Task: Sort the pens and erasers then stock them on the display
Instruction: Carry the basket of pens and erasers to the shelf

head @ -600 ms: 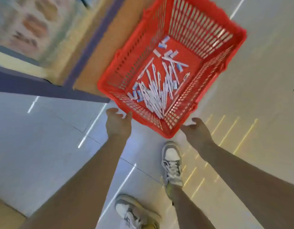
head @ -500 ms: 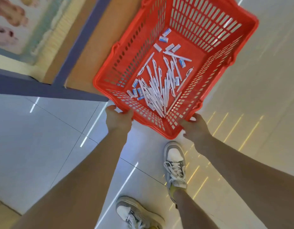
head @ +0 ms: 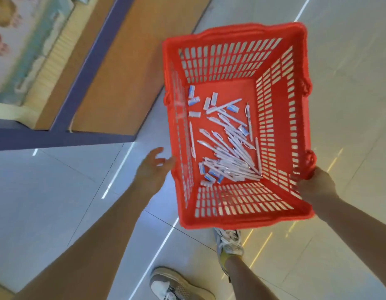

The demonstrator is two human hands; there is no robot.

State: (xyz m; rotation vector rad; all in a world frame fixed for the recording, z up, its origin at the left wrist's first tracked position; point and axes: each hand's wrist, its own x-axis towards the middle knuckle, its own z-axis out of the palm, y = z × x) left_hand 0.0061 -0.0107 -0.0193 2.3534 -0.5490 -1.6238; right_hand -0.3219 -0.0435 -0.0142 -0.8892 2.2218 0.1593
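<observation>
Pens (head: pixel 231 156) and erasers (head: pixel 194 100) lay mixed in the red basket (head: pixel 241 221), the right hand (head: pixel 315 187) with grip curled round the near right rim, the left hand (head: pixel 150 169) with grip spread just beside the left wall, so sorting seemed unstarted and next called for a steadying second hold.

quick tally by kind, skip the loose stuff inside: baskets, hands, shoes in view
red basket: 1
hands: 2, left hand and right hand
shoes: 2
total: 5
</observation>
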